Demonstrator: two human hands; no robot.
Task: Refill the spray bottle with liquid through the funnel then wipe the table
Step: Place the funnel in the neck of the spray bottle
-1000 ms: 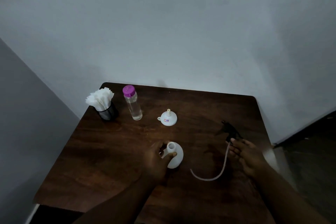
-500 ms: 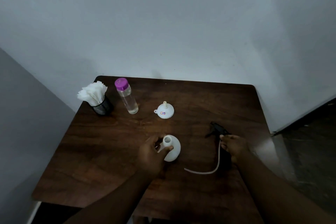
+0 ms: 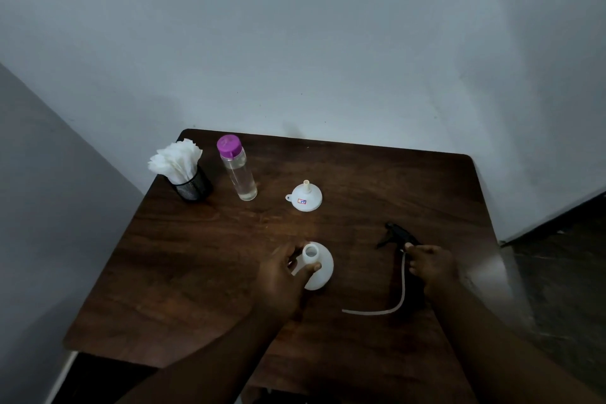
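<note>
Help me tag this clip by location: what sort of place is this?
Probably a plain indoor corner, maybe a home or small eatery: a dark wooden table against bare painted walls, with a mesh cup of paper napkins on it.

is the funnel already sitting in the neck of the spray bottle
No, the funnel rests upside down on the table, apart from the spray bottle, whose open neck is held by the left hand.

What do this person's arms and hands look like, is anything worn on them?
Both forearms are bare: no sleeves reach into view. The left hand and right hand wear no gloves, and no rings, watch or bracelets show, though the dim light could hide small details.
</note>
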